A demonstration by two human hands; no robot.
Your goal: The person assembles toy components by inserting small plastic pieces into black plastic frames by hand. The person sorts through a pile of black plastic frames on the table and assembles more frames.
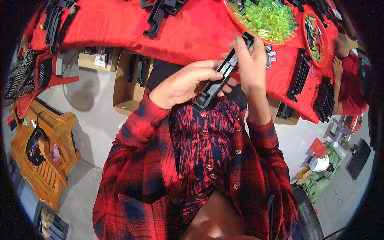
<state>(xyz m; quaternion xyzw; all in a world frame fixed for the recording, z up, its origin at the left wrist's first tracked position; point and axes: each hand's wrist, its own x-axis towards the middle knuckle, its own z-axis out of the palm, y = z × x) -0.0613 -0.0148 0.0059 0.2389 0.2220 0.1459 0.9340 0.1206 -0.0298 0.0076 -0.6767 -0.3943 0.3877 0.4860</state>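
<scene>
A long black plastic part (221, 82), channel-shaped with a notched end, is held slantwise over my lap at the table edge. My left hand (192, 80) grips its lower middle, thumb lying along the channel. My right hand (253, 62) closes round its upper end, thumb on top and fingers behind. What my fingertips press on inside the channel is too small to make out. Just beyond my right hand a red basin (235, 25) holds a heap of yellow-green translucent plastic pieces (269, 20). Several small metal pins (272, 54) lie beside that hand.
On the red-covered table (108, 24) lie more black parts (160, 16), including stacks at left (56, 26) and right (326, 98). A smaller red basin (323, 60) holds small parts. Cardboard boxes (124, 94) stand underneath. A person in red (354, 86) sits at right; a wooden chair (44, 160) stands left.
</scene>
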